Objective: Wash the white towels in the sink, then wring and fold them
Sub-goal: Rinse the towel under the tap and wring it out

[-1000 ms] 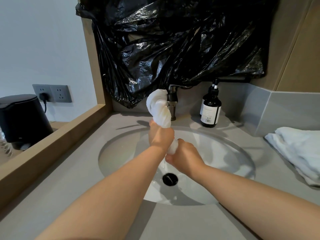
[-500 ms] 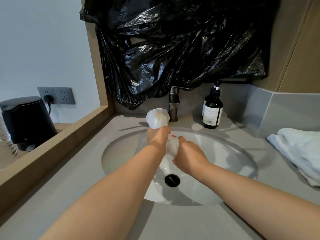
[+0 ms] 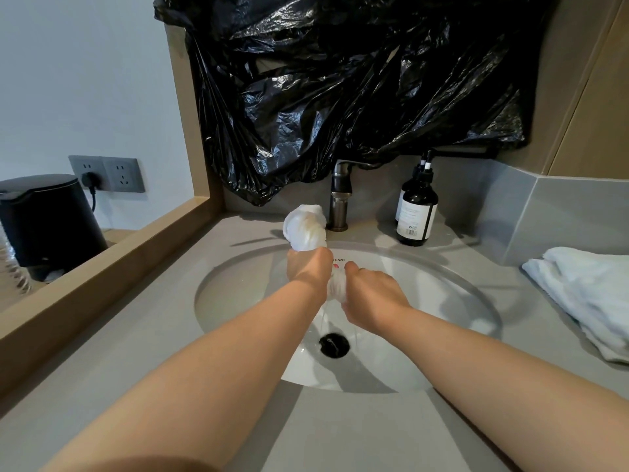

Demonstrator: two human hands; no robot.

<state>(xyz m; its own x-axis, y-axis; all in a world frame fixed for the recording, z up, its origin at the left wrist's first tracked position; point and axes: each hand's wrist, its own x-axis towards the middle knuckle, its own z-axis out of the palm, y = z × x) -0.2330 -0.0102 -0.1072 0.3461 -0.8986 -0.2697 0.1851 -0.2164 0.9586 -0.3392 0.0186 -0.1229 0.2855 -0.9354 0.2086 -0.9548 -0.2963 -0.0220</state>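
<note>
Nearest, beyond the grey surface [image 3: 340,430], thin streams of water are being shed into the white sink [image 3: 238,294] close to the drain [image 3: 334,345], so the wringing step is being judged as under way; washing of this piece seems done, folding not yet begun. The white towel [image 3: 304,228] is being held twisted above the basin. Its lower end is being gripped by the right hand [image 3: 371,298], curled round the cloth, and its middle is being clenched by the left hand [image 3: 308,270], a bunched knob of cloth being left standing above that fist. To the right, a towel pile [image 3: 585,294] is being kept on the surface; whether it is washed or waiting cannot be told, and its right side is being cut off by the frame edge. Most fingertips are being hidden by the hands and cloth. Farthest back, the wall is being covered by a black plastic bag [image 3: 340,80], and the dark bottle [image 3: 417,212] is bearing a label that cannot be read.
</note>
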